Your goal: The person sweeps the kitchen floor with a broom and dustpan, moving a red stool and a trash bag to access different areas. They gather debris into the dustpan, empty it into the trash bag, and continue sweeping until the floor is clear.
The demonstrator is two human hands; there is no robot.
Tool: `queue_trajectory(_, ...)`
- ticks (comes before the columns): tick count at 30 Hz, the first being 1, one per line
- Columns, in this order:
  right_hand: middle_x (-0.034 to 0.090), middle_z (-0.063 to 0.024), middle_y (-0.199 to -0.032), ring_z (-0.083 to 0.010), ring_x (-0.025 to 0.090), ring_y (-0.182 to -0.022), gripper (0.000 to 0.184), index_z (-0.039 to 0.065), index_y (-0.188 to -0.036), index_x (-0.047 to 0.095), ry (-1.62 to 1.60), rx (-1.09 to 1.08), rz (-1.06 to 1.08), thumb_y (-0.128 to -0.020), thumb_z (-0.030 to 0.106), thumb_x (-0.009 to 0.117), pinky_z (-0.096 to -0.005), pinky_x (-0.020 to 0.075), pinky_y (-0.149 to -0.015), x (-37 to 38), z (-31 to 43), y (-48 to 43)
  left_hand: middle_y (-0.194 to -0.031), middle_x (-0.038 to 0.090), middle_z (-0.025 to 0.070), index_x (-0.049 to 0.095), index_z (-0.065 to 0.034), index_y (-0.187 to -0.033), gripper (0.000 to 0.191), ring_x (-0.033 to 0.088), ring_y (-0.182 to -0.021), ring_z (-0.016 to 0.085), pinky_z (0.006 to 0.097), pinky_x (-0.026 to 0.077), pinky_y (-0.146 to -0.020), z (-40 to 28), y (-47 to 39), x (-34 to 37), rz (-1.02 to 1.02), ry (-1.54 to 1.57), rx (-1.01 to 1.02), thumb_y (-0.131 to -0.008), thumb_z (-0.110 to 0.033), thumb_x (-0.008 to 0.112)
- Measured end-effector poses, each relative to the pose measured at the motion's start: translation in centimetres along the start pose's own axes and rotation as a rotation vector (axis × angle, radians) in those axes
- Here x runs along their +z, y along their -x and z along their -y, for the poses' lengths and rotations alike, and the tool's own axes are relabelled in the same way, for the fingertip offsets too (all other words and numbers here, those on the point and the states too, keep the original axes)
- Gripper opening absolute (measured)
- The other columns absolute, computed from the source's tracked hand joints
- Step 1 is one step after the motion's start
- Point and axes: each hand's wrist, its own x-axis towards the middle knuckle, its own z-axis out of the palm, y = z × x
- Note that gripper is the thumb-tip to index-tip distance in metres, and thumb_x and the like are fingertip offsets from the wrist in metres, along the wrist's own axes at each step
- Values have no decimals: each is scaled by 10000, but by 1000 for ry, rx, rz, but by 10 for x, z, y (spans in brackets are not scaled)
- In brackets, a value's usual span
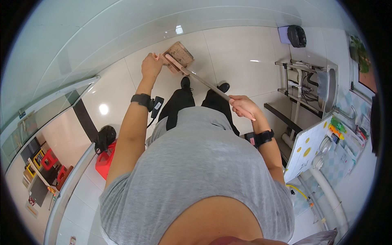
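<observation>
My left hand (152, 65) is closed around the top of a pinkish handle, at the upper left of the view. Below that hand, a worn pinkish-brown dustpan (180, 55) rests on the tiled floor in front of my feet, with dark dirt on it. In my right hand (243, 105) is the long handle of a broom (208, 84). The handle slants from the right hand to the upper left, where a pink part lies over the dustpan. The broom's bristles cannot be made out clearly.
A metal-framed sink (332, 88) with pipes stands at the right, beside a white board (306, 150) with yellow spots. A black bag (105, 137) sits on a red plastic container (105, 162) at the left. Another black bag (297, 36) is by the far right wall. A glass partition (55, 104) runs along the left.
</observation>
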Motion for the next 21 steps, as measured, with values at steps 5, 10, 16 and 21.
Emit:
queue_trajectory(5, 501, -48, -673, -90, 466, -477, 545, -53, -1222, 387, -53, -11, -60, -695, 24, 501, -207, 301, -335, -30, -4, 58, -864, 602, 205, 558, 18, -886, 339, 575, -843, 350, 410, 459, -726, 2, 1, 6, -43, 5, 20, -706, -269, 563)
queue_trajectory(10, 513, -54, -700, -86, 477, -486, 561, -52, -1247, 353, -240, -101, -190, -704, -2, 483, -202, 311, -335, -76, -49, 84, -1026, 566, 204, 491, 24, -1044, 542, 573, -903, 331, 382, 457, -765, 6, 5, 3, 38, 159, -57, -679, -356, 618)
queue_trajectory(16, 489, -59, -627, -87, 415, -406, 574, -17, -1299, 262, -329, -127, -275, -797, 109, 510, -197, 303, -337, -119, -115, 60, -1117, 508, 236, 365, 23, -1210, 755, 513, -1023, 323, 366, 404, -864, 12, 45, -24, -32, 91, -25, -651, -385, 669)
queue_trajectory(21, 457, -51, -592, -90, 389, -394, 449, 38, -1230, 365, -465, -98, -464, -824, 167, 506, -206, 296, -330, -130, -159, 28, -1158, 452, 257, 354, 31, -1221, 744, 506, -1019, 332, 365, 409, -856, 47, 83, -14, -201, 129, 53, -679, -376, 659)
